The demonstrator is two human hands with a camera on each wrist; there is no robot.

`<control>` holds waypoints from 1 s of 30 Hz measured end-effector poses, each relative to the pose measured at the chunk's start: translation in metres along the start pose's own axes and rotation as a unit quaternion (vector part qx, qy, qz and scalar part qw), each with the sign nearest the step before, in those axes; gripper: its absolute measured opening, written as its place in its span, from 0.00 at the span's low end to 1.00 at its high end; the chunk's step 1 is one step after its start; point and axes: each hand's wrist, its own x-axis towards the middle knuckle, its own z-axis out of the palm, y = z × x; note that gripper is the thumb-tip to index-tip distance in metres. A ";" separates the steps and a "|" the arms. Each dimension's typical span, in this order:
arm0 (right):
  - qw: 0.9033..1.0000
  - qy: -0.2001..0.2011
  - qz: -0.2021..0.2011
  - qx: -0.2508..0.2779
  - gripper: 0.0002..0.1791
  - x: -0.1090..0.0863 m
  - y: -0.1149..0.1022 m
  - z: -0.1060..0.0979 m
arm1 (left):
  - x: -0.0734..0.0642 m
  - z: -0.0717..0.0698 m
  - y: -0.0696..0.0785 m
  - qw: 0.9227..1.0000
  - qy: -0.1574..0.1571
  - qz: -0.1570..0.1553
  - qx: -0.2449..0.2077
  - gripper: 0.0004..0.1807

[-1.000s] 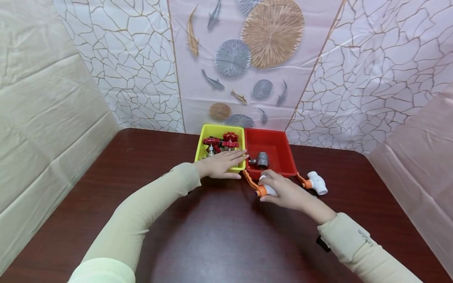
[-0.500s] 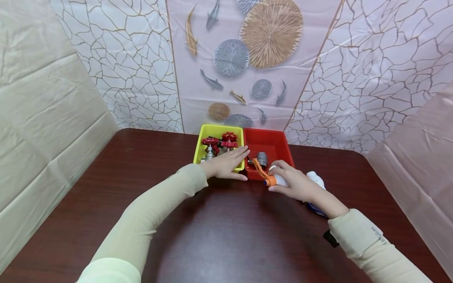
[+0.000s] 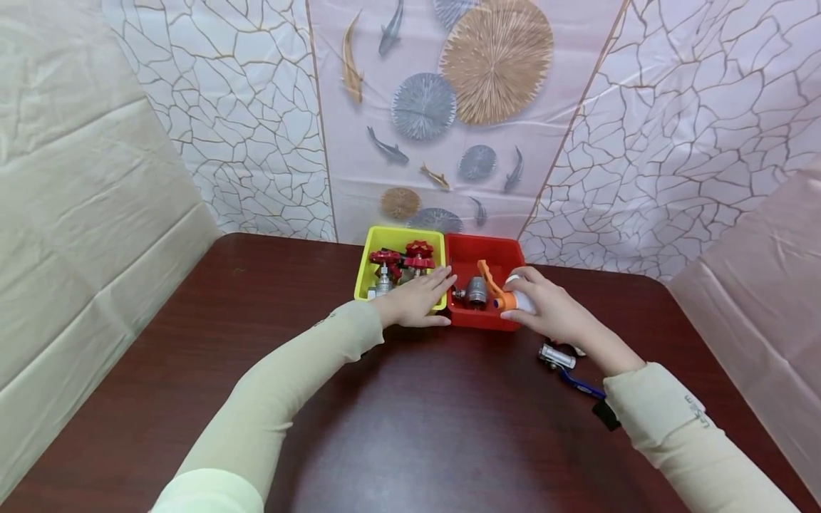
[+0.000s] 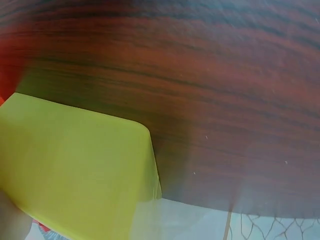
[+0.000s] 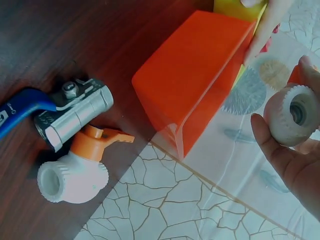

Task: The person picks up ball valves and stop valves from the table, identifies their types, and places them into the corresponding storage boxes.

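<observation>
Head: left hand (image 3: 417,298) likely steadies yellow bin (image 3: 365,265), fingers straight at its rim; right hand (image 3: 550,305) pinches white-orange ball valve (image 3: 509,301) over red bin (image 3: 481,318). Left wrist: hand cut off, can't tell. Right wrist: body hold, probably frees lever (image 3: 489,276); blue-lever valve (image 5: 75,117) lies beside second white valve (image 5: 75,177)

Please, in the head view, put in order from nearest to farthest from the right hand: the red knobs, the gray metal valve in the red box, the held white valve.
1. White valve: held in the right hand.
2. Gray metal valve: inside the red box, left of the hand.
3. Red knobs: at the yellow box, farther left.
</observation>
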 end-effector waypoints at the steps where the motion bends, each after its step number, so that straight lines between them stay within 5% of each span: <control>1: 1.000 -0.001 0.007 -0.002 0.19 0.001 0.002 -0.001 | 0.001 0.000 0.001 1.000 -0.001 0.001 0.004 0.48; 30: 0.992 -0.056 0.110 -0.029 0.24 0.071 0.038 0.010 | -0.002 0.000 0.006 1.000 0.005 -0.008 0.024 0.53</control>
